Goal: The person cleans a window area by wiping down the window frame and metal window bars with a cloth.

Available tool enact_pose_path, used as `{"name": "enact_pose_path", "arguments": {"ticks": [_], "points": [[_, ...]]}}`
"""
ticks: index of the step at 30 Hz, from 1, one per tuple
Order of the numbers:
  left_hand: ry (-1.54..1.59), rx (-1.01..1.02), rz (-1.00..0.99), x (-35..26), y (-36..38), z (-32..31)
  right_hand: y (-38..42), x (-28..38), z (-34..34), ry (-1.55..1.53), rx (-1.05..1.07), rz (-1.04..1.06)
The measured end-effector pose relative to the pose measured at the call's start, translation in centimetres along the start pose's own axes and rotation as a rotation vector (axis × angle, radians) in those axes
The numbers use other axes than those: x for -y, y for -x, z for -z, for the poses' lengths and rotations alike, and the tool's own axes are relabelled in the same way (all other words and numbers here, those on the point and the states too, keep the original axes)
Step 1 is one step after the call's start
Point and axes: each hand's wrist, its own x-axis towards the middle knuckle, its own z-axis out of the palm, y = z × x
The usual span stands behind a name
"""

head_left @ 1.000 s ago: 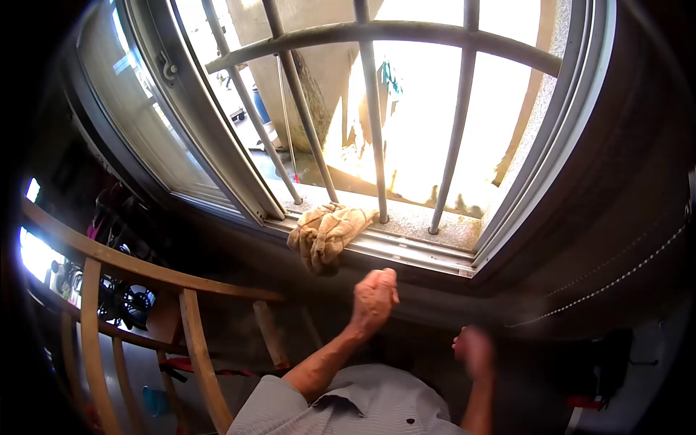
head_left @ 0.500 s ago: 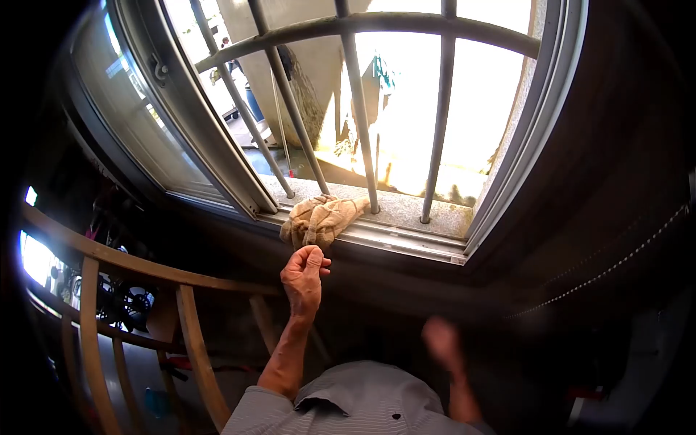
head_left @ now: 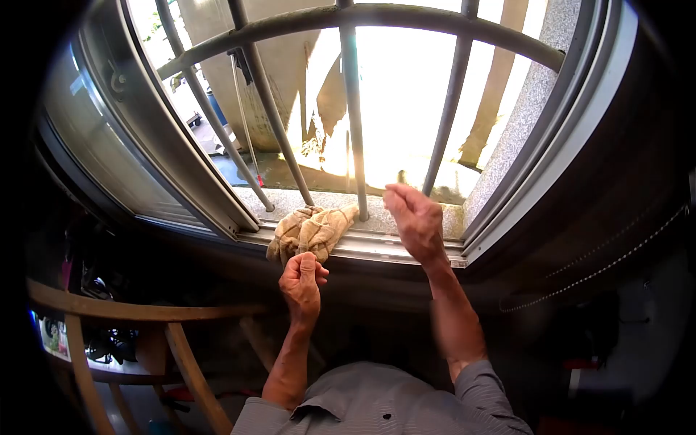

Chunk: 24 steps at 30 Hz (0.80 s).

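Hands – 2 | L hand (head_left: 301, 279) fist touching 1 rag (head_left: 308, 233) | R hand (head_left: 415, 220) curled, empty – by 4 bars (head_left: 352, 116)

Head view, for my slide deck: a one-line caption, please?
Left hand touches the tan cloth on the window sill; right hand raised by the bars.

Your rag (head_left: 308, 232) is a tan, crumpled cloth, bunched into soft folds with darker soiled creases, lying on the window sill track at the foot of the bars, one end tapering toward a bar and its lower edge drooping over the sill's inner lip.
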Motion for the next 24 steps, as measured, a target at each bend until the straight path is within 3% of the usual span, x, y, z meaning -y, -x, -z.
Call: {"name": "enact_pose_path", "arguments": {"ticks": [4, 13, 17, 20, 24], "points": [[-0.015, -0.004, -0.024, 0.4, -1.6, 1.8, -5.7, 1.3, -2.3, 0.139, -0.038, 0.065], [-0.001, -0.031, -0.037, 1.7, -5.3, 4.7, -7.9, -2.2, -6.0, 0.543, -0.244, 0.505], [0.030, 0.006, -0.012, 1.4, -6.1, 4.5, -6.4, -4.4, -6.3, 0.637, -0.220, 0.484], [0.027, 0.033, -0.021, 1.5, -6.8, 4.0, -6.0, -5.6, -6.5, 0.609, -0.131, 0.304], [0.018, 0.055, -0.001, 2.0, -7.3, 3.9, -6.5, -3.4, -6.9, 0.441, -0.247, 0.399]]}}
